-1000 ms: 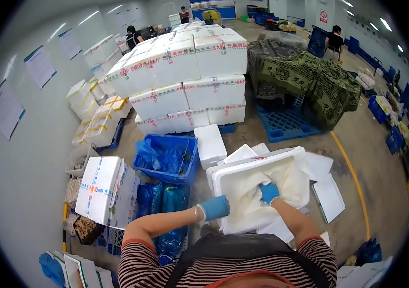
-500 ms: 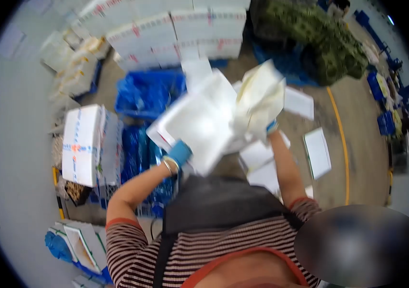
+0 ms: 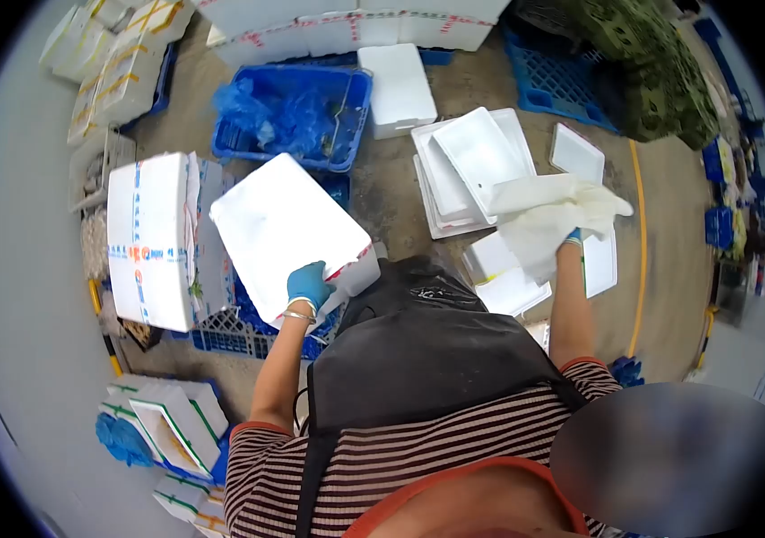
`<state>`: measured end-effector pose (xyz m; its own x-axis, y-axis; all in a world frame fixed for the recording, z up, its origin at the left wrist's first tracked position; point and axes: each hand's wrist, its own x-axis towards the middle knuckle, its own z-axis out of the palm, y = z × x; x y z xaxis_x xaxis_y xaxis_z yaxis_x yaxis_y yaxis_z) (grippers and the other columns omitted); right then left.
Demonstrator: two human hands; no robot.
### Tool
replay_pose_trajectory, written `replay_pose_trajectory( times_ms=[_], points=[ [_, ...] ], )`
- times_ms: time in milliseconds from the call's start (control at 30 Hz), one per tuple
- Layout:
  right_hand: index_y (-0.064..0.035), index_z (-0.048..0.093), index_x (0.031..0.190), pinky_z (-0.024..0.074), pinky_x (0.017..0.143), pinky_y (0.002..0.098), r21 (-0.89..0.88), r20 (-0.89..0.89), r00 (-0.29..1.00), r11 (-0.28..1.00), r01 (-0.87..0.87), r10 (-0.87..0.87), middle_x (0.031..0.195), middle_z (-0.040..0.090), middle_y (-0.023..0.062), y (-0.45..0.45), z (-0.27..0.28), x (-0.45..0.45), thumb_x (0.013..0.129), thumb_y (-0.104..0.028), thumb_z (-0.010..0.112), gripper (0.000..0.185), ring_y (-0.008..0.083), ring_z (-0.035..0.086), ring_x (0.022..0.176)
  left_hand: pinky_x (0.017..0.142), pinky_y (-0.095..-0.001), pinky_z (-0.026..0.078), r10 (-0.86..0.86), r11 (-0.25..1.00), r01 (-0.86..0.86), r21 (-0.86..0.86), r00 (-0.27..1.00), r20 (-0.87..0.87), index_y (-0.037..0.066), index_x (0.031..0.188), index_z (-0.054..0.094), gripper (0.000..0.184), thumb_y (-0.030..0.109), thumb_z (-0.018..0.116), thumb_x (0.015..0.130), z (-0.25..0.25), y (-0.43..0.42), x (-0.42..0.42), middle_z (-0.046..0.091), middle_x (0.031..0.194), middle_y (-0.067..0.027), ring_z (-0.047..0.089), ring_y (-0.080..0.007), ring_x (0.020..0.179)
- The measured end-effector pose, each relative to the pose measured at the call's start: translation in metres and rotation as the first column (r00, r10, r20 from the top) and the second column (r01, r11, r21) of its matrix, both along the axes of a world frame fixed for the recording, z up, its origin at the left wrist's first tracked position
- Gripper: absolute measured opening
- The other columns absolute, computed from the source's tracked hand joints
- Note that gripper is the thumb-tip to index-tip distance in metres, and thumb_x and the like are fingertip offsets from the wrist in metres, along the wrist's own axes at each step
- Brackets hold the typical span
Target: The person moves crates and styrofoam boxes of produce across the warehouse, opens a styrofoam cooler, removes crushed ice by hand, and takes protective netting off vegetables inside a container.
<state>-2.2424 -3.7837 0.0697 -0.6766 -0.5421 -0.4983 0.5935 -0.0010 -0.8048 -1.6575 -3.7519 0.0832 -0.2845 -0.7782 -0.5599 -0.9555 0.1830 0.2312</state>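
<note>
My left hand point(image 3: 310, 285), in a blue glove, is closed on the near edge of a white foam box point(image 3: 288, 229). The box is tilted in front of me, a broad white face up and red marks along one edge. Out to the right, my right hand point(image 3: 573, 238) grips a crumpled cream sheet point(image 3: 548, 215); the sheet covers most of its fingers. I cannot tell whether the sheet is paper or cloth. Below and behind it lie stacked white foam lids point(image 3: 468, 175) and a small foam piece point(image 3: 499, 269) on the floor.
A blue crate point(image 3: 356, 134) with blue plastic bags stands ahead, beside a closed foam box point(image 3: 396, 90). A taped foam box point(image 3: 149, 242) is at the left. A blue pallet point(image 3: 548, 85) and a camouflage cover point(image 3: 647, 63) are at the far right, near a yellow floor line point(image 3: 641, 242).
The foam box has moved left and turned from its hollow side showing to a broad white face up. My right hand has carried the cream sheet to the right, away from the box.
</note>
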Motion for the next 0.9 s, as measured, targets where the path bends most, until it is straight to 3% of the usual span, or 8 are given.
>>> replay_pose_trajectory(
  times_ms=[267,367,433,500,667,700,767,900],
  points=[
    [-0.0157,0.047,0.131,0.042,0.095,0.0455,-0.02,0.309,0.836,0.882,-0.472,0.454,0.127,0.053,0.0092,-0.172,-0.105,0.16,0.093,-0.031,0.044,0.041,0.025,0.048,0.117,0.078,-0.0407,0.047,0.238,0.971,-0.239,0.003,0.965,-0.112,0.01,0.102,0.063,0.039,0.03,0.071,0.07,0.001,0.032,0.011,0.065,0.095,-0.012,0.062,-0.029,0.09],
    [-0.0157,0.046,0.133,0.0413,0.096,0.0462,-0.223,0.27,0.573,0.629,-0.745,0.774,0.129,0.052,0.0088,-0.282,-0.104,0.242,0.094,-0.032,0.044,0.042,0.0246,0.047,0.12,0.071,-0.0385,0.043,0.248,0.963,-0.253,-0.094,0.967,-0.056,0.014,0.095,0.062,0.029,0.027,0.07,0.071,0.003,0.06,0.003,0.062,0.085,-0.0084,0.061,-0.0263,0.081],
    [-0.0095,0.029,0.142,0.0367,0.099,0.0527,-0.04,0.161,0.448,0.459,-0.887,0.879,0.142,0.037,0.0082,-0.325,-0.054,0.318,0.094,-0.034,0.045,0.057,0.0289,0.035,0.13,0.071,-0.0368,0.041,0.268,0.954,-0.263,-0.141,0.963,0.014,0.016,0.095,0.062,0.024,0.024,0.068,0.073,0.004,0.078,-0.005,0.061,0.084,-0.0075,0.06,-0.0255,0.079],
    [-0.0108,0.018,0.146,0.0376,0.098,0.0511,0.114,-0.007,0.173,0.173,-0.978,0.985,0.149,0.023,0.0058,-0.346,-0.036,0.37,0.095,-0.032,0.043,0.061,0.0292,0.027,0.134,0.069,-0.0354,0.04,0.326,0.923,-0.315,-0.219,0.945,0.014,0.018,0.089,0.061,0.015,0.017,0.062,0.074,0.011,0.098,-0.014,0.058,0.08,-0.0051,0.058,-0.0233,0.077],
    [-0.009,0.044,0.133,0.0478,0.078,0.0289,0.072,-0.166,-0.142,-0.132,-0.989,0.976,0.117,0.059,0.0068,-0.313,-0.074,0.46,0.091,-0.02,0.052,0.044,0.0153,0.059,0.101,0.068,-0.0343,0.041,0.457,0.845,-0.428,-0.321,0.889,0.017,0.018,0.08,0.06,0.009,0.013,0.053,0.078,0.031,0.132,-0.031,0.057,0.075,-0.0037,0.057,-0.0209,0.074],
    [-0.0055,0.046,0.131,0.0462,0.082,0.0298,0.379,-0.296,-0.313,-0.19,-0.906,0.902,0.117,0.059,0.0082,-0.283,-0.058,0.479,0.09,-0.021,0.055,0.045,0.0185,0.056,0.107,0.067,-0.0344,0.041,0.485,0.825,-0.451,-0.341,0.874,0.018,0.018,0.079,0.06,0.009,0.013,0.053,0.078,0.036,0.142,-0.032,0.057,0.075,-0.0038,0.057,-0.0211,0.073],
    [0.003,0.04,0.134,0.0344,0.103,0.0379,0.548,-0.695,-0.507,-0.08,-0.832,0.509,0.131,0.048,0.0217,-0.253,-0.111,0.499,0.078,-0.038,0.07,0.075,0.0326,0.043,0.124,0.067,-0.0355,0.042,0.491,0.816,-0.442,-0.372,0.87,0.045,0.017,0.075,0.058,0.005,0.013,0.055,0.074,0.03,0.171,-0.03,0.054,0.073,-0.0035,0.055,-0.0209,0.073],
    [0.0022,0.031,0.139,0.0305,0.106,0.0417,0.627,-0.747,-0.619,-0.053,-0.777,0.242,0.139,0.037,0.0263,-0.189,-0.099,0.533,0.07,-0.041,0.075,0.092,0.0391,0.038,0.127,0.07,-0.0346,0.042,0.512,0.804,-0.443,-0.396,0.855,0.083,0.016,0.071,0.055,0.004,0.013,0.055,0.073,0.043,0.255,-0.019,0.053,0.074,-0.0036,0.054,-0.0203,0.075]
  ],
)
